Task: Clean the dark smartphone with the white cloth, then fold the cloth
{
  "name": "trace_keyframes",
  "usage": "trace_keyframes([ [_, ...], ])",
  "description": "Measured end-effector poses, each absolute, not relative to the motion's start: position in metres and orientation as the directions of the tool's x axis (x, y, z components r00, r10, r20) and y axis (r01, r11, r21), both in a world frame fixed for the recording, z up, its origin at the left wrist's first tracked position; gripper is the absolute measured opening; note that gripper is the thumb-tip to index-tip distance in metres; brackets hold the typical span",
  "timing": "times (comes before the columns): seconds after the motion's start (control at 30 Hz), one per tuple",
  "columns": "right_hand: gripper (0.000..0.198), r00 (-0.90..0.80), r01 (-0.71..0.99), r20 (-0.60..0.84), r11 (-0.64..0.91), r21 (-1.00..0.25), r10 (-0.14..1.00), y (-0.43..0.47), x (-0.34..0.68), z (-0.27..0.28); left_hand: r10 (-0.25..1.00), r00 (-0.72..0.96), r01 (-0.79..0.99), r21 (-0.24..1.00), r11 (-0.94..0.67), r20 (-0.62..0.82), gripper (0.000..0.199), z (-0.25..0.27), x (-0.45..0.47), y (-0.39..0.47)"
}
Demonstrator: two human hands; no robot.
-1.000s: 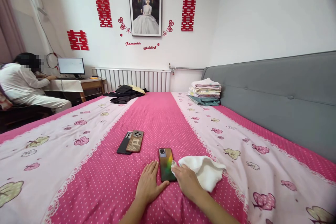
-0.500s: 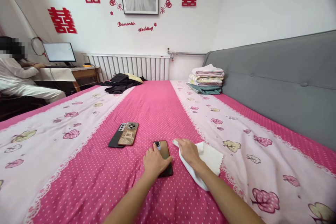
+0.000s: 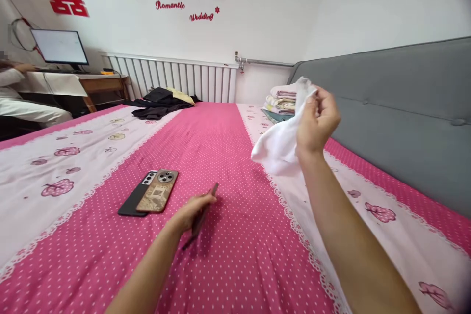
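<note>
My left hand [image 3: 193, 208] is closed round a smartphone [image 3: 201, 218], which is tilted on edge above the pink dotted bedspread [image 3: 235, 255]. Only the phone's narrow side shows, and part of it is hidden by the fingers. Higher up, my right hand [image 3: 318, 120] pinches a white cloth [image 3: 281, 144] that hangs down to the left in the air. Two more phones lie overlapping to the left of my left hand: a brown patterned one [image 3: 158, 191] rests on top of a black one [image 3: 132, 201].
Folded fabrics [image 3: 281, 100] are stacked by the grey headboard [image 3: 397, 93], partly behind the cloth. Dark clothes [image 3: 158, 103] lie at the bed's far edge before a radiator [image 3: 176, 81]. On the left, a person's hand [image 3: 24, 67] is at a desk with a monitor [image 3: 61, 46].
My left hand has lifted the phone off the bed and turned it on edge, moving left. My right hand has raised the white cloth from the bed. The view has shifted slightly.
</note>
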State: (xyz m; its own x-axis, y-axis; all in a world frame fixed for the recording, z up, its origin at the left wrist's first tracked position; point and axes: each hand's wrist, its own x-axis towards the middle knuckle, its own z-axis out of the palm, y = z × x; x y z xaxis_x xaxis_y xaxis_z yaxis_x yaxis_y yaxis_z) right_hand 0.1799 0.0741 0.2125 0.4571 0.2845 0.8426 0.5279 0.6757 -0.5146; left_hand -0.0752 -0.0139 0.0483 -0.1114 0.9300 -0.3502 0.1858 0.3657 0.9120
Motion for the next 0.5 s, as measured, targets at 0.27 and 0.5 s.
trace_keyframes([
  [0.27,0.027,-0.113,0.295,0.646,0.646,-0.704,0.755,0.028,0.090,0.089,0.984,0.174,-0.794,0.585,0.164,-0.040,0.046,0.034,-0.079,0.043],
  [0.5,0.026,-0.384,0.299,0.556,0.669,-0.680,0.737,0.041,0.063,0.060,0.989,0.148,-0.902,0.414,0.125,0.024,0.049,-0.010,-0.077,0.052],
])
